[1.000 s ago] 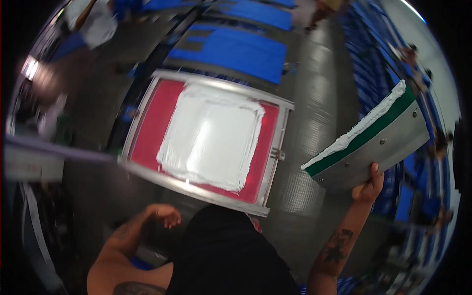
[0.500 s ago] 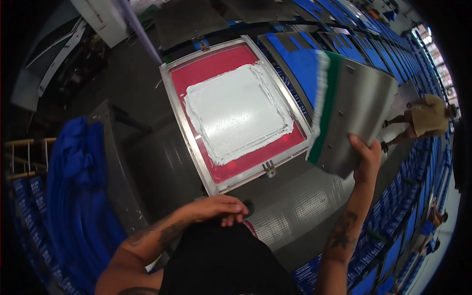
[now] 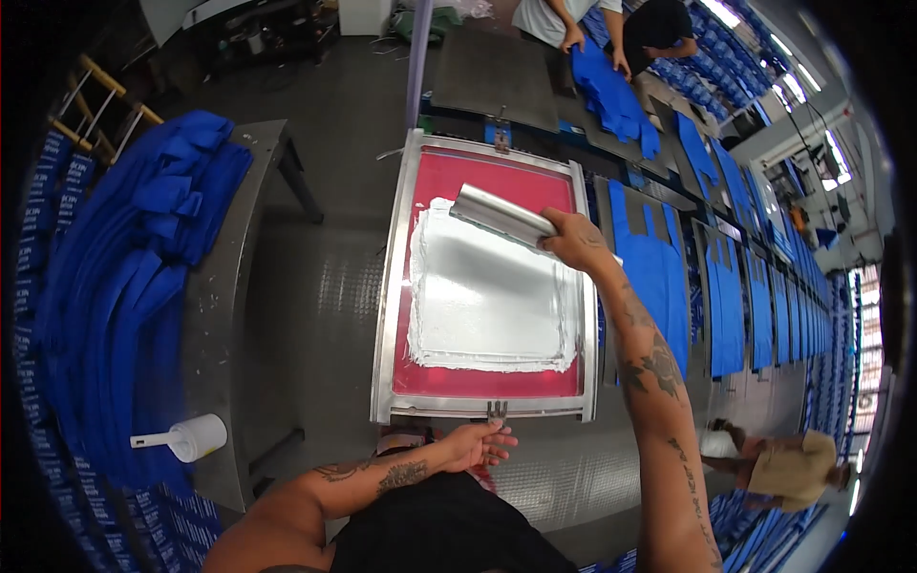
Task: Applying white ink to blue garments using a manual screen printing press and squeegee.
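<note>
My right hand [image 3: 573, 234] grips a metal squeegee [image 3: 501, 212], held slanted over the upper part of a pink screen [image 3: 449, 172] in an aluminium frame [image 3: 387, 325]. A broad square layer of white ink [image 3: 487, 315] with thick ragged edges covers the screen's middle. My left hand [image 3: 473, 446] is at the metal clamp [image 3: 497, 411] on the frame's near edge, fingers loosely apart and slightly bent; whether it touches the clamp I cannot tell.
At left, a table [image 3: 220, 344] holds piled blue fabric [image 3: 124, 306] and a white container [image 3: 199, 437]. Blue pieces lie on boards [image 3: 726, 286] along the right. Co-workers' hands [image 3: 573, 38] handle fabric beyond the frame. A person [image 3: 783, 468] stands low right.
My right hand has swung the squeegee leftward from beside the frame to over the screen. My left hand has moved toward the near clamp. The view has turned, showing more workers.
</note>
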Action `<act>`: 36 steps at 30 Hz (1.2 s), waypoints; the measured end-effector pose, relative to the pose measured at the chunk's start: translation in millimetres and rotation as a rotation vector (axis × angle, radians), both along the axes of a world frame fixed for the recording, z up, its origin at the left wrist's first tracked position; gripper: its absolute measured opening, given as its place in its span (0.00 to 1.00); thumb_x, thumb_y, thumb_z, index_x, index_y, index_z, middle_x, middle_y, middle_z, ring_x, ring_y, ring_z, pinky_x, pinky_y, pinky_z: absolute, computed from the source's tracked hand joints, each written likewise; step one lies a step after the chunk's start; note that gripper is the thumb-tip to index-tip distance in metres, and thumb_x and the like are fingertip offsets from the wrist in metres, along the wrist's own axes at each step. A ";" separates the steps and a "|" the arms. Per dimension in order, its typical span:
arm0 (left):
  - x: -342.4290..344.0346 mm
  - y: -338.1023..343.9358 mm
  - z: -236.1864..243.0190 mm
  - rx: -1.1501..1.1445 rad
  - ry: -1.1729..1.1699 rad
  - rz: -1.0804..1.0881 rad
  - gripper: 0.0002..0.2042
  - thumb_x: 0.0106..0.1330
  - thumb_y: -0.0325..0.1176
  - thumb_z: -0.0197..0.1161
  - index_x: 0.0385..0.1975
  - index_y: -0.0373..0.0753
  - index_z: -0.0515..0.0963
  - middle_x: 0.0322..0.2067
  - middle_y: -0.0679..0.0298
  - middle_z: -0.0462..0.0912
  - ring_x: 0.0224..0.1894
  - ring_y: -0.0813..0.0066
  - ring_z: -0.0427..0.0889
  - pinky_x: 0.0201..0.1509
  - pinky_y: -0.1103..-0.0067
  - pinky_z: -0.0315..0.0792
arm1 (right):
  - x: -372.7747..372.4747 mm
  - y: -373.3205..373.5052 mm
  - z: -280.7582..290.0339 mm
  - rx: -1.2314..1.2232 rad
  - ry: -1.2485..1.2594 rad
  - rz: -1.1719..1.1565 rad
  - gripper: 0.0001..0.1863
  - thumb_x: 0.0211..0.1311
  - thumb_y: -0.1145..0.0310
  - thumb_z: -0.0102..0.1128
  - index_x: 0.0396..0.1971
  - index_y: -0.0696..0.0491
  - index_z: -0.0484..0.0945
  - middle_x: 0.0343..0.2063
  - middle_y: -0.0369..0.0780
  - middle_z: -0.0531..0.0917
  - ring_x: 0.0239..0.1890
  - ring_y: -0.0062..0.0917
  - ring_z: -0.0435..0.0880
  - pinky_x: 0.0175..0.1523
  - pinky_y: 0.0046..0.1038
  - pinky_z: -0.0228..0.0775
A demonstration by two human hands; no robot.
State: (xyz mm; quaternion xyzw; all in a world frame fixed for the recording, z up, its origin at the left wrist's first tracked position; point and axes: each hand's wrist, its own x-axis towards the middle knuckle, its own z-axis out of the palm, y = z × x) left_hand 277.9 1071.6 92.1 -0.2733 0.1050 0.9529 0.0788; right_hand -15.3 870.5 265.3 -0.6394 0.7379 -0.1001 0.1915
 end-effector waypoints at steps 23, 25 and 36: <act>-30.7 50.7 -5.1 -0.722 -0.438 0.353 0.16 0.74 0.40 0.49 0.32 0.34 0.78 0.22 0.63 0.80 0.22 0.79 0.77 0.28 0.83 0.70 | -80.4 -186.2 -66.7 0.223 -0.232 0.434 0.28 0.31 0.67 0.64 0.42 0.57 0.81 0.34 0.45 0.84 0.35 0.34 0.82 0.46 0.30 0.71; -31.8 56.2 -6.5 -0.682 -0.425 0.406 0.16 0.74 0.40 0.49 0.32 0.34 0.77 0.21 0.64 0.80 0.22 0.80 0.76 0.27 0.84 0.70 | -83.9 -207.1 -96.0 0.274 -0.240 0.452 0.27 0.30 0.67 0.65 0.40 0.58 0.82 0.32 0.44 0.84 0.35 0.33 0.81 0.47 0.29 0.70; 98.7 68.9 37.3 -0.710 -0.725 0.452 0.14 0.69 0.43 0.57 0.36 0.37 0.80 0.21 0.69 0.79 0.21 0.85 0.74 0.27 0.85 0.70 | -139.7 -248.0 -203.4 0.312 -0.606 0.244 0.29 0.41 0.75 0.57 0.50 0.65 0.73 0.35 0.43 0.82 0.36 0.28 0.80 0.41 0.29 0.71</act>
